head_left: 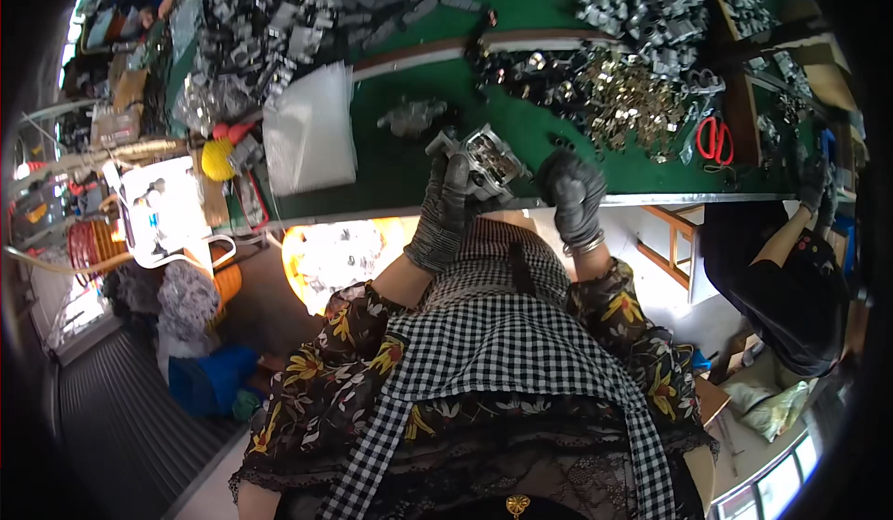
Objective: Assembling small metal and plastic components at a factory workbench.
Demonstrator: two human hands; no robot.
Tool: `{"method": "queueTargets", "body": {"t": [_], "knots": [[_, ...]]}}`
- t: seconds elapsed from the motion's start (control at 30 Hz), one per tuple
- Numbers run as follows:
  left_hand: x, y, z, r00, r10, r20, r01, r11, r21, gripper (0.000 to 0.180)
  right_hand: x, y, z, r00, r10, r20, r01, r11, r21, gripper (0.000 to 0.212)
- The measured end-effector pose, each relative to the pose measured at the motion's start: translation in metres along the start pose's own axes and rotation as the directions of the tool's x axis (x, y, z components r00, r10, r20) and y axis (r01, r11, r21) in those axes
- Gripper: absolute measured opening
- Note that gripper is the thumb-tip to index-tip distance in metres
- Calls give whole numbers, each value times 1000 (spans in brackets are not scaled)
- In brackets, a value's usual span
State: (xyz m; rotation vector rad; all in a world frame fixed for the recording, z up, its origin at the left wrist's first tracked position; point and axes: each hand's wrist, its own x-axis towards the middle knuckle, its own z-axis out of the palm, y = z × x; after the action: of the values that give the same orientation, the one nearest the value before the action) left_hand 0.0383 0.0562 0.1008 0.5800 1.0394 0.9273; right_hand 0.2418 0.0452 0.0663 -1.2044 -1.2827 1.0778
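Observation:
My left hand (443, 206), in a dark grey work glove, grips a silvery metal housing (493, 163) at the front edge of the green bench. The housing's open side faces up, and small metal parts show inside it. To its right is my right hand (574, 194), gloved alike, with fingers curled together beside the housing but apart from it. Whatever those fingers may hold is hidden. Just beyond my left hand lies another grey metal piece (412, 118) on the green surface (409, 166). A few small dark rings (562, 140) lie beyond my right hand.
Left of the housing is a stack of clear plastic bags (312, 131). Small brass-coloured pieces (634, 101) and red-handled scissors (714, 140) lie at right. Metal castings (642, 8) are heaped at the back. A co-worker in dark clothes (777, 278) is at far right.

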Motion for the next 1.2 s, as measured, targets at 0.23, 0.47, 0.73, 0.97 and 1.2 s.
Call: {"method": "queueTargets", "body": {"t": [0.23, 0.47, 0.73, 0.97, 1.2], "knots": [[123, 96, 42, 970, -100, 223, 117, 991, -65, 49, -3, -10, 11, 975, -195, -104, 169, 961, -220, 12], [320, 169, 110, 975, -76, 211, 43, 987, 156, 61, 10, -19, 9, 973, -137, -185, 93, 970, -226, 16], [521, 212, 220, 953, 240, 186, -303, 785, 540, 50, 27, -21, 8, 921, -55, -386, -10, 986, -165, 40], [543, 209, 260, 788, 494, 367, -186, -377, 907, 50, 23, -22, 7, 936, 115, -331, -120, 993, 5, 23], [383, 124, 222, 740, -209, 640, -669, -124, 733, 58, 24, -19, 2, 949, 46, -311, -67, 996, -58, 32]]}}
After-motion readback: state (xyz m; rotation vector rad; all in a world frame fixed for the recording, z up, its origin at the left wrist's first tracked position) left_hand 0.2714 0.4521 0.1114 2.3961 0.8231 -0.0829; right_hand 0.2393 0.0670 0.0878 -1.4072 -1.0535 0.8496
